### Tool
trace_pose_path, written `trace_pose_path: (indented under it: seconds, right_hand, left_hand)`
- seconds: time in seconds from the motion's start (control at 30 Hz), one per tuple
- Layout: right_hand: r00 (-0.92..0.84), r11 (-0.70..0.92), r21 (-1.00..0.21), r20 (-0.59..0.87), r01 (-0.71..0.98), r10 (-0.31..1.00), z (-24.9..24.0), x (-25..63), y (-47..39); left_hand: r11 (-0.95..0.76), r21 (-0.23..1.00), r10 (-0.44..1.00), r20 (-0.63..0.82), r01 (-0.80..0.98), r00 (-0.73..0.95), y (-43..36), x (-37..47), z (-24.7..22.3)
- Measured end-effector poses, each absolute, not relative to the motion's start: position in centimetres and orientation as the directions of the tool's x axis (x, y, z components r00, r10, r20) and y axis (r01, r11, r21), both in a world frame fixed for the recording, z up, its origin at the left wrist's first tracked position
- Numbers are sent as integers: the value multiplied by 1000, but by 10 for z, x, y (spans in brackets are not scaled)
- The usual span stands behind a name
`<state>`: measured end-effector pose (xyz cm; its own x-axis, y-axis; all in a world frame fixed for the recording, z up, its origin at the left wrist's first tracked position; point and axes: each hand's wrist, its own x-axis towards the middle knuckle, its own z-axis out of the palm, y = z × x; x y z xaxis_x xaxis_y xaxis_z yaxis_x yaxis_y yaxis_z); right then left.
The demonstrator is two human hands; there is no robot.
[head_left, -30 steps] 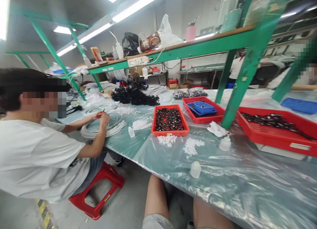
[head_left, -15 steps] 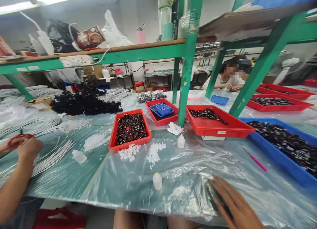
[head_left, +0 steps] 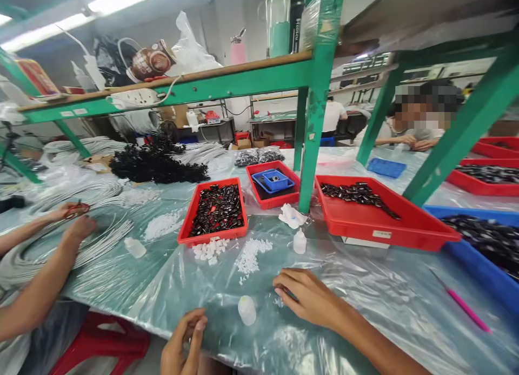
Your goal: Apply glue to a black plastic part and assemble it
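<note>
My right hand [head_left: 302, 296] is over the plastic-covered table, its fingers curled round a small dark item that shows only in part. To its left a small white bottle [head_left: 247, 310] stands on the sheet. My left hand [head_left: 185, 340] is at the table's front edge, thumb and fingers curled toward each other; what lies between them, if anything, cannot be made out. Beyond the hands are a pile of small white pieces [head_left: 253, 256], a heap of white blocks [head_left: 210, 249] and a red tray [head_left: 184, 223] of shiny dark parts.
Another white bottle [head_left: 300, 241] stands near crumpled tissue [head_left: 292, 216]. A pink-handled tool [head_left: 468, 310] lies right, by a blue tray [head_left: 478, 261]. A green post [head_left: 318, 104] rises behind. At left, a co-worker's hands handle white cables [head_left: 101, 234]; another person sits beyond the table.
My right hand has moved left and inward from the right front of the table. My left hand has come into view at the front edge. The view has shifted somewhat.
</note>
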<state>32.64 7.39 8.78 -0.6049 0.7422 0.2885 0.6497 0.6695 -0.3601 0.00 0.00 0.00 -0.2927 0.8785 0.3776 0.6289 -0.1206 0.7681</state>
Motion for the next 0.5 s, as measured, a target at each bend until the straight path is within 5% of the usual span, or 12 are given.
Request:
trace_pose_path:
  seconds: [0.2,0.5]
  right_hand:
    - [-630,648,-471,224,598,744,52,307,82]
    - [-654,639,-479,163,602,739,51,309,83]
  left_hand:
    - [-150,690,850,456,708,-264,13,6,-6]
    - [-96,592,838,482,800,-256,13,12,-8]
